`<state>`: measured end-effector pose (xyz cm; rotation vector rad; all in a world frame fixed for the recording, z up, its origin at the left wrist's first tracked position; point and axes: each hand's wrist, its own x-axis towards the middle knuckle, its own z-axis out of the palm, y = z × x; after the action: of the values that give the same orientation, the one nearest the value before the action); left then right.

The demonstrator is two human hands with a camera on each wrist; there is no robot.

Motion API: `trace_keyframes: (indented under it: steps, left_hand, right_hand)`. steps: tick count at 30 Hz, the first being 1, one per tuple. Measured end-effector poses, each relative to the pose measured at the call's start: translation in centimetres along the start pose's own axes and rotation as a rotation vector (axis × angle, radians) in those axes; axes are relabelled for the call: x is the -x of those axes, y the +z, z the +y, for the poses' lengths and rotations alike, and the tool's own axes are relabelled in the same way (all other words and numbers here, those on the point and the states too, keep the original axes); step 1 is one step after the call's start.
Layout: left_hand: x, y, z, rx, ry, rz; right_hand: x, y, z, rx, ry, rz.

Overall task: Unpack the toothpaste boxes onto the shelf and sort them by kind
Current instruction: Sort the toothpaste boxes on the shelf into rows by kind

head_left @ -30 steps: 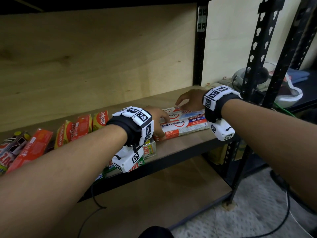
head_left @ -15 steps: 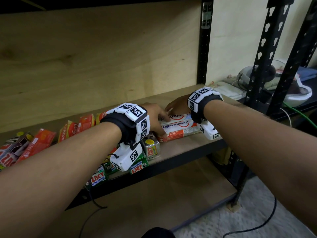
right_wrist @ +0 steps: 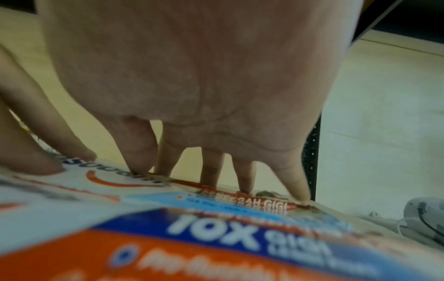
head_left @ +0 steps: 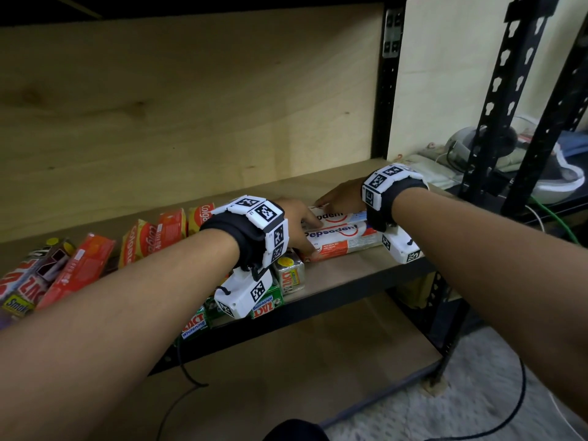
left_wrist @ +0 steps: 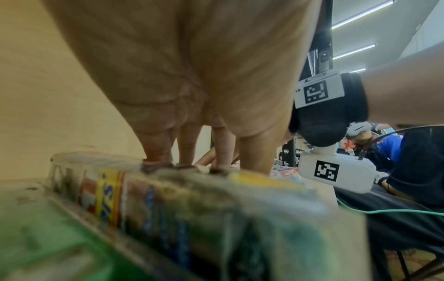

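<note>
Two white and red Pepsodent boxes lie side by side on the wooden shelf (head_left: 350,275): a front one (head_left: 343,238) and a rear one (head_left: 337,214). My left hand (head_left: 299,224) lies on their left end, fingers straight on top and thumb at the near side. My right hand (head_left: 340,198) reaches over the rear box. The right wrist view shows its straight fingertips (right_wrist: 242,182) at the box's (right_wrist: 216,237) far edge. Colgate boxes (head_left: 143,240) stand further left. Zact boxes (head_left: 288,275) sit under my left wrist, one close up (left_wrist: 168,199).
More Zact boxes (head_left: 25,275) and a red box (head_left: 79,265) crowd the shelf's left end. A black upright post (head_left: 386,122) bounds the shelf at the right, with a white device (head_left: 556,183) and cables beyond it. A black cable (head_left: 191,377) hangs below the shelf edge.
My right hand has moved left along the Pepsodent boxes, closer to my left hand. The boxes have slid a little left, towards the Zact boxes.
</note>
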<state>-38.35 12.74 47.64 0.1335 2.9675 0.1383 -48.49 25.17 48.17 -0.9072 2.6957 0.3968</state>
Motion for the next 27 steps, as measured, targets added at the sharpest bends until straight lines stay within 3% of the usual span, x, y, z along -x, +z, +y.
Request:
trace_keyframes:
  steps: [17,22,27]
  left_hand:
    - [-0.1,-0.2,0.2,0.018,-0.02,-0.002]
    - [1.1,0.0,0.3,0.03,-0.003,0.053]
    - [4.0,-1.1,-0.5,0.102,0.008,0.118]
  right_hand:
    - [0.4,1.5,0.4,-0.14,-0.001,0.091]
    - [1.9,1.9,1.4,-0.25,0.008,0.153]
    - [4.7,0.7,1.7,-0.192,-0.007,0.174]
